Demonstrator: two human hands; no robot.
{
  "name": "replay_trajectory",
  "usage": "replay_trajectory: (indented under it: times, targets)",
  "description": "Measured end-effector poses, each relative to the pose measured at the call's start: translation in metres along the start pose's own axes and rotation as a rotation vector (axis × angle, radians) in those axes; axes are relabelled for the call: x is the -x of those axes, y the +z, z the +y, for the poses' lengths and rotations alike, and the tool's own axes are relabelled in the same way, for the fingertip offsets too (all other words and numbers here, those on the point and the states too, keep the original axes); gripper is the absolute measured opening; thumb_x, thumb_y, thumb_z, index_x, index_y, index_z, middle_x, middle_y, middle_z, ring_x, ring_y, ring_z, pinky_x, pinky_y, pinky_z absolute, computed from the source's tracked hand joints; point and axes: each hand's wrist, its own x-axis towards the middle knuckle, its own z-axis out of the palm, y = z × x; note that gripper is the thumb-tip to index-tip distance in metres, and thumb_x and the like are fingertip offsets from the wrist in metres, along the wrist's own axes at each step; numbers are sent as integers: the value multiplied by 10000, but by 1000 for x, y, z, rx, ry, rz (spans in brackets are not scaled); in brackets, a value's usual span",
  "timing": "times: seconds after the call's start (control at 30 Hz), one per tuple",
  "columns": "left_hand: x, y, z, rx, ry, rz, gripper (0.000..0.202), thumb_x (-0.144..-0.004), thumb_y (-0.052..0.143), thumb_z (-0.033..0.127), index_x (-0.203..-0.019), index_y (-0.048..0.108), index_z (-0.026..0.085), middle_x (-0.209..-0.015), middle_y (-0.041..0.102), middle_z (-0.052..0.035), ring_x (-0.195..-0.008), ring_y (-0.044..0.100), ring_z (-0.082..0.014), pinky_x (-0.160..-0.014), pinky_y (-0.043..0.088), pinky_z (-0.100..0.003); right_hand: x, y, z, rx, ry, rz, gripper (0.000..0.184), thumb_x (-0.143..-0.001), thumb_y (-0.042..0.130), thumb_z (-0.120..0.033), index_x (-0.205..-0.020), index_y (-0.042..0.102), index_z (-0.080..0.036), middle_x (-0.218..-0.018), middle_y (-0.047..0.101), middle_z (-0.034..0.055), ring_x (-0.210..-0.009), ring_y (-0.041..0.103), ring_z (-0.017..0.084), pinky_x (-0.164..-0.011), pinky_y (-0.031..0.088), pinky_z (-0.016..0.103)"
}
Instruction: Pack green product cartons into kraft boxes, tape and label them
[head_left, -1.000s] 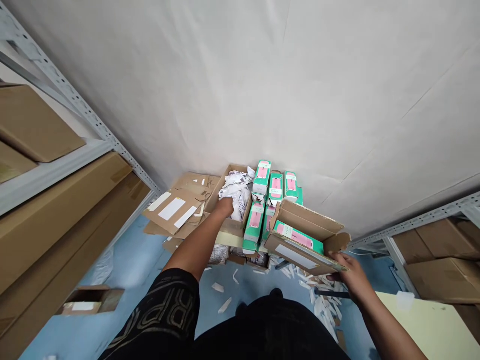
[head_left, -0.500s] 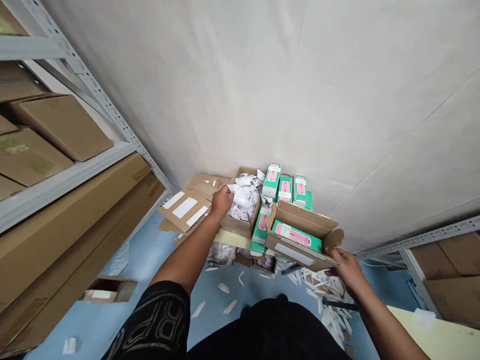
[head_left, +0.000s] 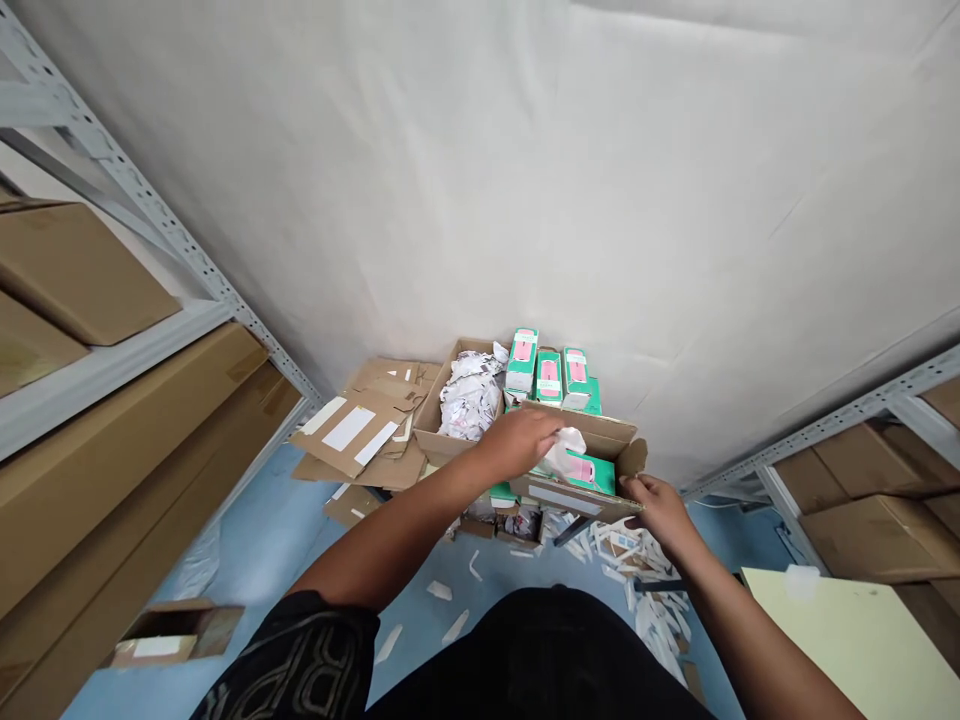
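Observation:
My left hand (head_left: 521, 440) is closed on a piece of crumpled white paper (head_left: 564, 452), held at the open top of a long cardboard box (head_left: 559, 497). Inside that box lies a green box with a pink picture (head_left: 600, 472), partly covered by the paper. At the box's right end, my right hand (head_left: 654, 508) grips the cardboard wall near the flap. Left of it stands a carton (head_left: 433, 440) full of crumpled printed paper (head_left: 471, 395). Several more green and pink boxes (head_left: 549, 375) stand behind, against the wall.
Flattened cardboard (head_left: 352, 430) with white labels lies at the table's left. Shelving with large cartons (head_left: 71, 270) rises on the left, and more cartons (head_left: 862, 500) fill a right rack. White strips (head_left: 660, 620) litter the blue floor. A pale yellow board (head_left: 847, 630) is at lower right.
My left hand has carried the paper from the paper-filled carton rightward to the long cardboard box. My right hand stays on that box's end. The view has shifted slightly right.

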Motion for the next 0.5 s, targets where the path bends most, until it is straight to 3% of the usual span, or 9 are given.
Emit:
replay_trajectory:
  times: [0.07, 0.13, 0.2, 0.3, 0.37, 0.4, 0.43, 0.5]
  targets:
    - [3, 6, 0, 33, -60, -160, 333, -871, 686, 293, -1198, 743, 265, -1241, 746, -68, -1204, 654, -315, -1081, 480, -423, 8, -2, 3, 12, -21, 24, 341, -807, 630, -524, -712, 637, -197, -602, 601, -8, -549, 632, 177, -464, 535, 254]
    - [10, 8, 1, 63, -84, -219, 390, -845, 725, 336, -1230, 735, 276, -1279, 734, -64, -1243, 632, -330, -1114, 459, -434, 17, -6, 9, 16, -19, 47, 344, -802, 639, -528, -708, 640, -197, -580, 585, -13, -532, 626, 175, -452, 509, 240]
    - [20, 9, 4, 93, -53, -154, 374, -900, 667, 372, -1259, 718, 282, -1302, 721, -60, -1273, 614, -311, -1142, 439, -439, 26, -12, 17, 4, 1, 61, 336, -794, 644, -524, -723, 655, -195, -585, 603, -10, -527, 627, 177, -445, 493, 239]
    - [35, 20, 11, 136, -18, 122, 341, -945, 605, 374, -1255, 701, 268, -1360, 675, -76, -1349, 555, -287, -1204, 382, -447, 42, -23, 32, -47, 39, 83, 329, -797, 631, -522, -741, 653, -199, -606, 632, -7, -535, 636, 182, -458, 504, 250]
    - [43, 38, 13, 181, -95, 302, 411, -927, 627, 380, -1318, 651, 255, -1477, 580, -98, -1431, 478, -296, -1231, 348, -456, 54, -32, 42, -79, 51, 116, 335, -807, 615, -527, -731, 633, -201, -603, 634, -6, -522, 632, 181, -466, 510, 258]
    - [45, 49, 14, 236, -164, 335, 489, -917, 637, 392, -1385, 599, 253, -1534, 523, -108, -1454, 455, -302, -1219, 366, -455, 60, -37, 47, -90, 51, 138, 339, -809, 610, -530, -720, 621, -203, -596, 631, -6, -512, 627, 180, -467, 509, 262]
    - [46, 62, 15, 321, -234, 301, 567, -915, 636, 408, -1451, 537, 252, -1563, 494, -116, -1451, 465, -303, -1185, 410, -443, 67, -42, 53, -97, 51, 161, 342, -809, 607, -533, -707, 609, -206, -588, 627, -7, -503, 621, 180, -468, 507, 267]
    - [45, 91, 17, 523, -372, 127, 634, -932, 598, 439, -1520, 457, 249, -1547, 527, -125, -1392, 542, -297, -1093, 495, -408, 80, -52, 65, -105, 64, 213, 351, -805, 599, -542, -678, 582, -216, -561, 612, -12, -481, 608, 183, -465, 491, 276]
